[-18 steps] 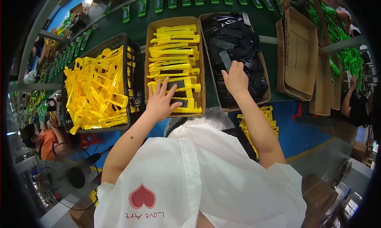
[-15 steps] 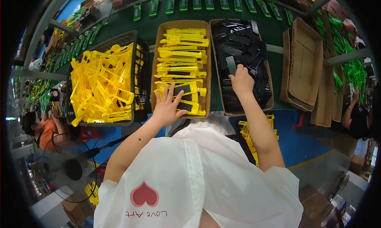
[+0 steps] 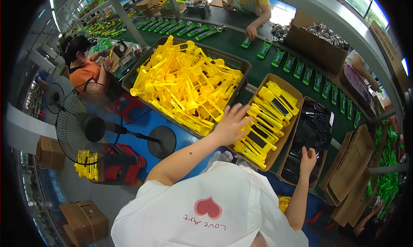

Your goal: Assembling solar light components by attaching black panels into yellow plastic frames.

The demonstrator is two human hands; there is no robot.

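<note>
My left hand (image 3: 232, 125) is open, fingers spread, over the left edge of a cardboard box (image 3: 282, 163) of yellow plastic parts. These long yellow parts (image 3: 259, 125) lie in a row, several with a black strip (image 3: 257, 139) laid in. Just left of that hand stands a dark plastic crate (image 3: 245, 68) heaped with loose yellow parts (image 3: 185, 83). My right hand (image 3: 307, 162) reaches into a second cardboard box (image 3: 323, 163) full of glossy black strips (image 3: 313, 126). Its fingers are curled at the strips; what they pinch is hidden.
Green assemblies (image 3: 307, 75) line the dark green bench (image 3: 258, 75); a co-worker's hand (image 3: 251, 32) touches one. Empty cardboard trays (image 3: 350, 165) lean at the right. A standing fan (image 3: 90, 126) and another person in orange (image 3: 84, 77) are at left. Metal parts (image 3: 325, 34) fill a far box.
The view has swung left, so the boxes sit further right in it. My left hand has left the yellow part for the box's left edge. The grey-black strip by my right fingertips no longer shows.
</note>
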